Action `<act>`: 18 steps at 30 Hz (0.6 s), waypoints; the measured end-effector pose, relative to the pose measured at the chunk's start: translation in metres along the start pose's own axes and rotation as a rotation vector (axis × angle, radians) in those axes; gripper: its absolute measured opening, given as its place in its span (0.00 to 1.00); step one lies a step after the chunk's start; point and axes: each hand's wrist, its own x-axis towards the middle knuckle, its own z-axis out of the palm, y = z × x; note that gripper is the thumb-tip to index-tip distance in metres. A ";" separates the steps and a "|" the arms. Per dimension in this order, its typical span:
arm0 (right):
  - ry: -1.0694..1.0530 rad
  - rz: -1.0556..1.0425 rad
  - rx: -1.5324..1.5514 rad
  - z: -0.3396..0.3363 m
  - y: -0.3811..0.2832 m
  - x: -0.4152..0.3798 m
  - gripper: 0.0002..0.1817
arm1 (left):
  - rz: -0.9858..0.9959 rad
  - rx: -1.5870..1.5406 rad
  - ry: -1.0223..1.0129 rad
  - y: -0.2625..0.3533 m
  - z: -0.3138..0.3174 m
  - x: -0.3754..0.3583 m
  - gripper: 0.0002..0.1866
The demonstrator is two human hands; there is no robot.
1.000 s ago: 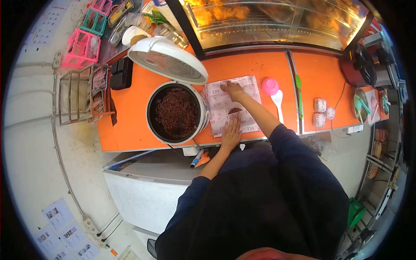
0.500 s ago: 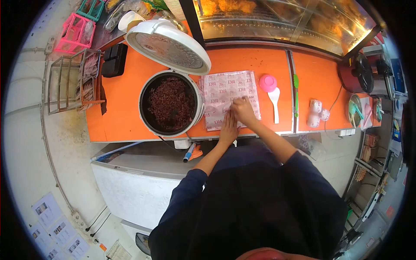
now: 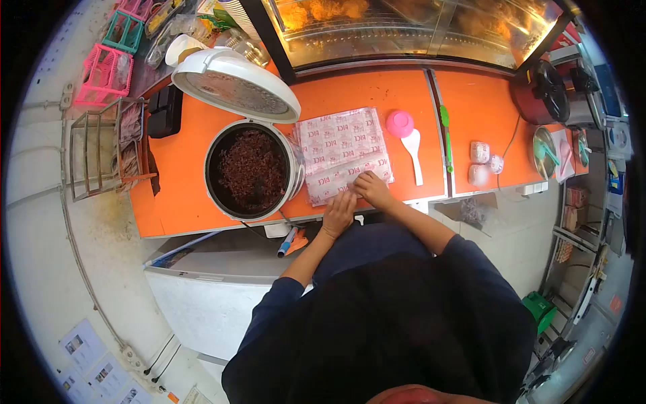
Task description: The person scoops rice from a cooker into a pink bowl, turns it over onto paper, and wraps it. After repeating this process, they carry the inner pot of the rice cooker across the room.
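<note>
A stack of white wrapping paper [image 3: 340, 138] with red print lies on the orange counter, a sheet edge or crease running across its middle. My left hand [image 3: 339, 214] is at the stack's near edge, its fingers close together and bent over the paper. Beside it on the right, my right hand [image 3: 372, 190] has its fingers curled onto the same near part of the paper. What lies under the fingertips is hidden. Left of the stack stands an open rice cooker [image 3: 296, 176] holding dark red rice [image 3: 252, 168].
Right of the paper are a pink bowl [image 3: 400, 123], a white rice paddle [image 3: 414, 158] and a green utensil [image 3: 446, 138]. Three paper-wrapped bundles [image 3: 479, 152] sit farther right. The cooker's raised lid [image 3: 235, 84] leans over the back. A lit glass display case [image 3: 404, 30] stands behind.
Both hands have drawn back toward my body, from the paper's lower middle to its near edge. My left hand's fingers are more bent than before. The view has shifted slightly.
</note>
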 end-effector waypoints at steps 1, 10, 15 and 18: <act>-0.017 -0.088 -0.043 0.004 0.005 -0.005 0.14 | 0.004 0.006 -0.003 -0.004 0.000 0.002 0.22; -0.055 0.183 0.028 0.003 0.044 -0.026 0.10 | -0.305 -0.261 -0.089 -0.036 0.033 -0.007 0.17; -0.261 0.276 0.145 0.011 0.080 -0.007 0.09 | -0.419 -0.342 -0.302 -0.063 0.022 0.017 0.08; -0.485 0.440 0.330 0.028 0.096 0.015 0.09 | -0.832 -0.645 -0.703 -0.083 0.025 0.053 0.13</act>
